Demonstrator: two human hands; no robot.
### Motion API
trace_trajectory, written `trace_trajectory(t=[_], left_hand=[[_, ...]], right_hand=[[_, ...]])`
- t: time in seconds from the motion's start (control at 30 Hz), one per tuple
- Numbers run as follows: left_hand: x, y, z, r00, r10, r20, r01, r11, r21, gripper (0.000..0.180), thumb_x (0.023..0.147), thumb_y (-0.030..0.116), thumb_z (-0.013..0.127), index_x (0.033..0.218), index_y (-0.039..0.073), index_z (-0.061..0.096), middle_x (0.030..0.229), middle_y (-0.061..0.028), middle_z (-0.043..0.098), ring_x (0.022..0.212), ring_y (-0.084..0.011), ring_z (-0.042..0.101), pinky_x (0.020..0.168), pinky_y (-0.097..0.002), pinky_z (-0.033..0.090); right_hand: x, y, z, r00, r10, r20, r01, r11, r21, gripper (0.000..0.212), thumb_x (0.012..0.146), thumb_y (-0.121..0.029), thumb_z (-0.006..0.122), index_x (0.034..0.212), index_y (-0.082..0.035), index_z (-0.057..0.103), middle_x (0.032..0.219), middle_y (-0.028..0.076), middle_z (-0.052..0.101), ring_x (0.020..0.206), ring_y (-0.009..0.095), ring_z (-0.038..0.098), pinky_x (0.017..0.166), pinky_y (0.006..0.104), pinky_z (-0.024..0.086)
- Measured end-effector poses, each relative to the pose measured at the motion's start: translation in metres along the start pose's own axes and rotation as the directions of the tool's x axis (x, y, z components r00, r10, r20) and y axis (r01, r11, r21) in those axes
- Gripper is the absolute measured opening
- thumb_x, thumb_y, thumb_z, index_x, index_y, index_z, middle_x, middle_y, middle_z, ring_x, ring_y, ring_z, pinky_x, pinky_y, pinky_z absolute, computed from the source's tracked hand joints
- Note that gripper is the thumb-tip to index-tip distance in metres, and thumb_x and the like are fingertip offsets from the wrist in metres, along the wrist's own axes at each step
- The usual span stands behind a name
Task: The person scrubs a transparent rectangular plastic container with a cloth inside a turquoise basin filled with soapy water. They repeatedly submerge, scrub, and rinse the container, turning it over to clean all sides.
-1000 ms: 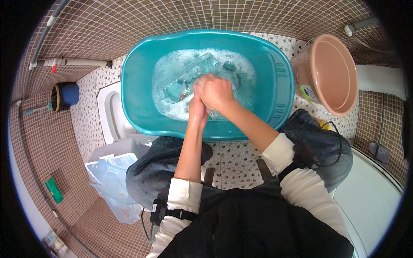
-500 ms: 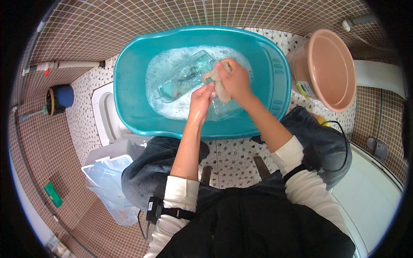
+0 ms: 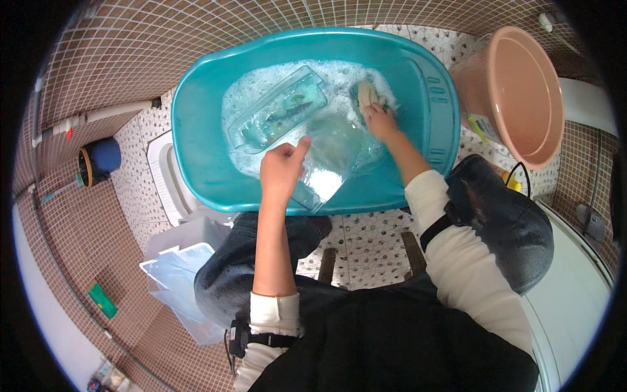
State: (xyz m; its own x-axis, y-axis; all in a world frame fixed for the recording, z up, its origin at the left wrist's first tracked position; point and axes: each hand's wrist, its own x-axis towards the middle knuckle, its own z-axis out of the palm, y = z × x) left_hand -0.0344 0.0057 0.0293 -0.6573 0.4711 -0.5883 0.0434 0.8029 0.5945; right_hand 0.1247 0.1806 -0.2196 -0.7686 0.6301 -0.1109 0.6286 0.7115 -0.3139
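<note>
A teal plastic tub (image 3: 196, 160) holds sudsy water. My left hand (image 3: 281, 171) is closed, thumb up, on the edge of a clear plastic piece (image 3: 333, 147) that is tilted over the suds and shines with glare; its full shape is hard to make out. My right hand (image 3: 381, 123) grips a beige cloth (image 3: 367, 95) in the foam near the tub's right end, apart from the clear piece. Left of the clear piece, a long transparent bin (image 3: 281, 112) with a raised rim floats or rests at a slant in the foam.
A peach bucket (image 3: 528, 98) stands right of the tub. To the left are a squat toilet (image 3: 166, 173), a blue container (image 3: 103, 157) and a grey bin (image 3: 189, 235) with a clear liner. A green packet (image 3: 103, 300) is on the brown tiles.
My right hand has moved the cloth away from my left hand, rightward into the foam. My left hand has shifted left and lower, and the clear piece now shows broad and tilted.
</note>
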Motion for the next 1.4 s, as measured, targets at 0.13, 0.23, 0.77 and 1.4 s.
trace_trajectory(t=[0.13, 0.23, 0.77, 1.4], left_hand=[[0.002, -0.011, 0.003, 0.949, 0.081, -0.303, -0.007, 0.972, 0.235, 0.038, 0.073, 0.038, 0.063, 0.059, 0.002, 0.059, 0.049, -0.0117, 0.054, 0.050, -0.0205, 0.057, 0.054, -0.0313, 0.043], [0.014, -0.021, -0.003, 0.900, 0.063, -0.432, -0.013, 0.993, 0.118, 0.038, 0.071, 0.035, 0.064, 0.058, 0.000, 0.055, 0.047, -0.0109, 0.049, 0.045, -0.0197, 0.047, 0.051, -0.0337, 0.040], [0.022, -0.076, 0.014, 0.897, -0.143, -0.419, -0.091, 0.866, -0.492, 0.042, 0.082, 0.021, 0.060, 0.048, 0.004, 0.041, 0.049, 0.0052, 0.036, 0.047, -0.0050, 0.029, 0.043, -0.0246, 0.020], [-0.023, 0.015, -0.050, 0.970, 0.202, -0.138, -0.235, 0.927, -0.291, 0.047, 0.084, 0.023, 0.059, 0.043, 0.005, 0.043, 0.042, 0.0028, 0.039, 0.041, -0.0045, 0.032, 0.040, -0.0242, 0.024]], right_hand=[[-0.034, -0.003, 0.031, 0.962, 0.214, 0.169, -0.258, 0.916, 0.306, 0.038, 0.080, -0.018, 0.055, 0.118, -0.013, 0.052, 0.107, 0.011, 0.058, 0.094, 0.028, 0.056, 0.082, 0.0372, 0.045], [-0.021, -0.021, -0.002, 0.785, 0.146, 0.602, -0.613, 0.326, 0.720, 0.043, 0.075, -0.013, 0.056, 0.117, -0.009, 0.051, 0.104, 0.009, 0.059, 0.091, 0.021, 0.056, 0.080, 0.0326, 0.046], [-0.036, -0.157, -0.109, 0.987, -0.053, 0.154, -0.055, 0.780, 0.623, 0.032, 0.084, -0.040, 0.053, 0.098, -0.011, 0.060, 0.097, 0.015, 0.058, 0.083, 0.034, 0.059, 0.072, 0.0430, 0.048], [0.019, -0.002, -0.090, 0.900, 0.061, 0.432, -0.296, 0.813, 0.502, 0.035, 0.085, -0.035, 0.048, 0.093, -0.004, 0.062, 0.093, 0.017, 0.062, 0.087, 0.027, 0.059, 0.074, 0.0379, 0.046]])
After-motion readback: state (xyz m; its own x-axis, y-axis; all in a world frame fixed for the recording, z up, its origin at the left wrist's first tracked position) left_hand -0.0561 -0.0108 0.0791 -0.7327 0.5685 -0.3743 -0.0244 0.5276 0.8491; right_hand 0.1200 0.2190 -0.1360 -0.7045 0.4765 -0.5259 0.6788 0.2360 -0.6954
